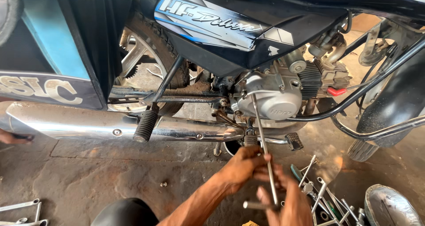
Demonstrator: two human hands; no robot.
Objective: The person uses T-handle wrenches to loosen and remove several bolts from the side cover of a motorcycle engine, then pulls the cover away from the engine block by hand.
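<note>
Long steel T-handle wrench (264,146) is reaching the silver engine cover (270,100), both hands gripping it: left hand (242,166), right hand (290,204). Bare oily concrete floor (102,173) is lying open leftward; loose steel spanners (327,195) are crowding the right.

Glossy chrome exhaust pipe (88,124); ribbed rubber footpeg (145,125); rough concrete floor (88,177).

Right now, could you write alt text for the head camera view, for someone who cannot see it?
Two bare hands, left hand and right hand, grip a long T-handle wrench set against a motorcycle's silver engine cover. A chrome exhaust pipe runs left; loose tools lie on the concrete floor.
</note>
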